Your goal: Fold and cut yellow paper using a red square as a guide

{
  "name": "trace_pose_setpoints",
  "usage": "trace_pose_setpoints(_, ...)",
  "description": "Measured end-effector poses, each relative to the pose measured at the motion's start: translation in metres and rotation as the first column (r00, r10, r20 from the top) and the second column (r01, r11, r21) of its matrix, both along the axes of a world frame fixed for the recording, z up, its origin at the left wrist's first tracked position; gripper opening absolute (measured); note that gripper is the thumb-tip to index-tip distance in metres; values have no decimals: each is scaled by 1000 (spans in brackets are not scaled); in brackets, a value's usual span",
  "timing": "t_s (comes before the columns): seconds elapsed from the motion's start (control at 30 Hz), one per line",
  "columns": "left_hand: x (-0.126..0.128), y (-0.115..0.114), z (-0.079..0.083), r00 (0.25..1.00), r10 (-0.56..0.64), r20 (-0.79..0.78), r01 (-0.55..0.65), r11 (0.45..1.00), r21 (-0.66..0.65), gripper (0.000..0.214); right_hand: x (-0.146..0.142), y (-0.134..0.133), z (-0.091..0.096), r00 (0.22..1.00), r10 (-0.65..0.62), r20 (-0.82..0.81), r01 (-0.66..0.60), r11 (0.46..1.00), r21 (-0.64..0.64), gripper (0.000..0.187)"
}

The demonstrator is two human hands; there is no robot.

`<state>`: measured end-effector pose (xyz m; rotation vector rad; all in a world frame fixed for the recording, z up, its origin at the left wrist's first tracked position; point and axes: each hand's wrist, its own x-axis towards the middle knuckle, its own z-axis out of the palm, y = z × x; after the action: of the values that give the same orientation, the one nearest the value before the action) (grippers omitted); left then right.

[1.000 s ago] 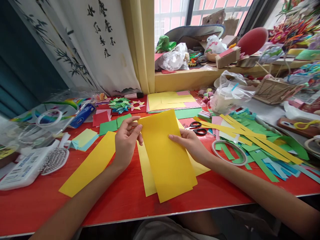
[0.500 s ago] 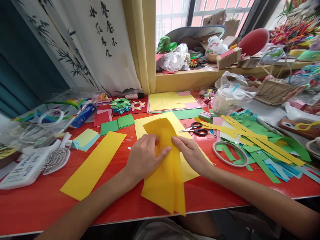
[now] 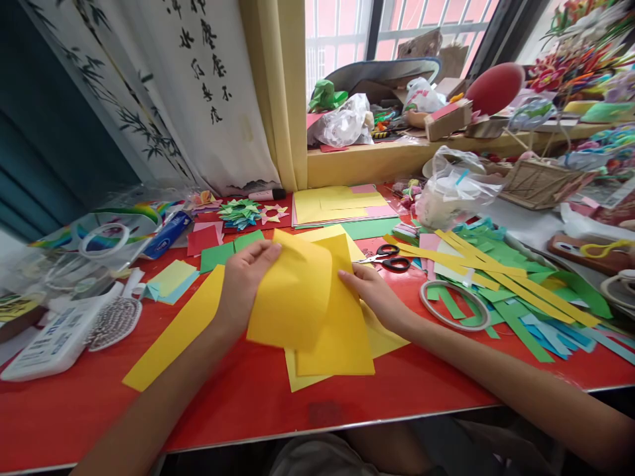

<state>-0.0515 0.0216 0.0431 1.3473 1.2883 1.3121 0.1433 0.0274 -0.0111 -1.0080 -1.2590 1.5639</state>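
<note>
My left hand (image 3: 241, 284) pinches the upper left edge of a yellow paper piece (image 3: 290, 294), thumb on top. Between the thumb and fingers of my right hand (image 3: 377, 297) is the right edge of a second yellow paper piece (image 3: 342, 337), partly covered by the first. Whether the two pieces join cannot be seen. Below them a paler yellow sheet (image 3: 384, 334) lies on the red table (image 3: 426, 390). Another yellow paper strip (image 3: 173, 340) rests left, partly behind my left forearm. Black-handled scissors (image 3: 391, 258) lie just beyond my right hand.
A roll of tape (image 3: 455, 305) and a heap of green, blue and yellow paper strips (image 3: 516, 297) are at right. At left are a hairbrush (image 3: 114, 320), a white container (image 3: 54, 340) and folded green squares (image 3: 217, 258). Stacked paper sheets (image 3: 342, 205) lie at the back.
The yellow paper between my hands has spread into two overlapping pieces. My left hand has moved left and up with one piece; my right hand has stayed nearly in place.
</note>
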Motion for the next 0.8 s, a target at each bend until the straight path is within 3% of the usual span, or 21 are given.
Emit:
trace_pose_setpoints(0.1, -7, 13, -9, 985, 1, 175, 11, 997, -70, 26, 1, 4, -1, 993, -10, -121, -5, 993, -117, 22)
trace_pose_setpoints(0.2, -7, 24, -31, 994, -20, 111, 34, 991, -126, 25, 1, 6, -2, 984, -41, -173, 13, 987, -160, 22)
trace_pose_setpoints(0.33, -1, 25, -51, 998, -13, 59, 19, 994, -103, 24, 1, 6, -3, 977, -53, -204, 22, 988, -151, 26)
trace_pose_setpoints(0.6, 4, 23, -55, 991, -133, 4, 132, 986, -103, 25, 1, 6, -6, 964, -24, -266, -18, 988, -154, 26)
trace_pose_setpoints(0.7, 5, 22, -55, 990, -141, -19, 138, 985, -105, 30, -1, 5, -5, 969, -33, -246, -3, 989, -147, 30)
trace_pose_setpoints(0.8, 7, 20, -55, 992, -115, -56, 109, 990, -91, 30, -2, 3, -2, 962, 38, -271, -64, 994, -89, 33)
